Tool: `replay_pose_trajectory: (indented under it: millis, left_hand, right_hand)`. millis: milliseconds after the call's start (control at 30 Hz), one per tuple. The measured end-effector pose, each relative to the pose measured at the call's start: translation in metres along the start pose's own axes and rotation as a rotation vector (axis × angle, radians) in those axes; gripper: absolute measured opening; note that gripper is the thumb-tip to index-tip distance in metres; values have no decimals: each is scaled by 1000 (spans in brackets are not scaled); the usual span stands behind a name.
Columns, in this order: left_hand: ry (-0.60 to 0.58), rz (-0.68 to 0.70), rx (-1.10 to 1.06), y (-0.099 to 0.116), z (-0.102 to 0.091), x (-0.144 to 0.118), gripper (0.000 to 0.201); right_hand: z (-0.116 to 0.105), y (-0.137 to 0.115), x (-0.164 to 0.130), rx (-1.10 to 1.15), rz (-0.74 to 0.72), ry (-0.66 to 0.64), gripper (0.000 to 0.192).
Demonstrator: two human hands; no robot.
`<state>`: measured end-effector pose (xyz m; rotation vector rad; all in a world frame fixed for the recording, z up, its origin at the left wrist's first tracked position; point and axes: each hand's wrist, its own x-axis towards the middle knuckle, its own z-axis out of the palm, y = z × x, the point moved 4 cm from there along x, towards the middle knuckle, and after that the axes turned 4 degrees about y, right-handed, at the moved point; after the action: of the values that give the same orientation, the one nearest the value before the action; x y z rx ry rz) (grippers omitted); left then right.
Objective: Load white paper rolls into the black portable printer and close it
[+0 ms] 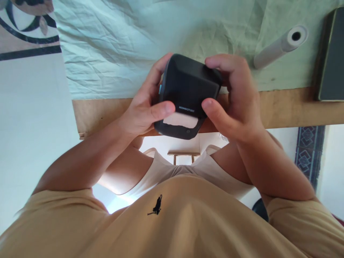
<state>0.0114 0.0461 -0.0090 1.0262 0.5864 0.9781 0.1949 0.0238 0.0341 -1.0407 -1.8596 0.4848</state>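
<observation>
Label printer [188, 95], black with rounded corners and the white lettering NIIMBOT on its near face, is held between both hands above the near edge of the table [282, 107]. A pale strip of label paper [180, 120] lies at the printer's slot, just below the lettering.

Left hand [142, 107] grips the printer's left side; its thumb [161, 109] presses on the near face, touching the upper left corner of the label paper, while its fingers curl around the far left corner. Right hand [233, 100] grips the right side; its thumb [215, 111] rests against the lower right corner of the printer, and its bent fingers [223, 64] close over the top right edge.

Beyond the hands, a creased pale green cloth [134, 43] covers the table, leaving a bare wooden strip along the near edge. To the far right of the right hand, well apart from it, a white paper roll [279, 46] lies on the cloth, its open core facing right. Farther right, a dark flat object [333, 61] sits at the table's edge; what it is cannot be told. Below the hands appear the person's forearms and a tan shirt [174, 222].
</observation>
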Motion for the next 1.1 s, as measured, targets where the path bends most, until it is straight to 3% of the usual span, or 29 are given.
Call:
replay_pose_trajectory:
  millis: [33,133,367,667,833,967,1100]
  left_hand:
    - [70,-26,10,2,4,-2,54]
    - [174,-99,1,9,15,-4,40]
    - [174,-120,-62,13,13,-3,28]
    - [108,1,-70,17,21,2,39]
    - [121,-59,-128,18,17,4,29]
    - [229,-207,-91,8,8,3,48]
    - [224,-283,-127,3,7,1,53]
  right_hand:
    - [2,2,-1,24,28,-40,53]
    - [7,3,-2,57,54,-104,60]
    - [11,9,-5,27,102,-155,68]
    - [9,11,-1,11,-7,-152,68]
    - [8,9,-1,-30,50,-173,65]
    - [7,9,-2,-29,81,-212,69]
    - [7,10,-2,-26,24,-238,74]
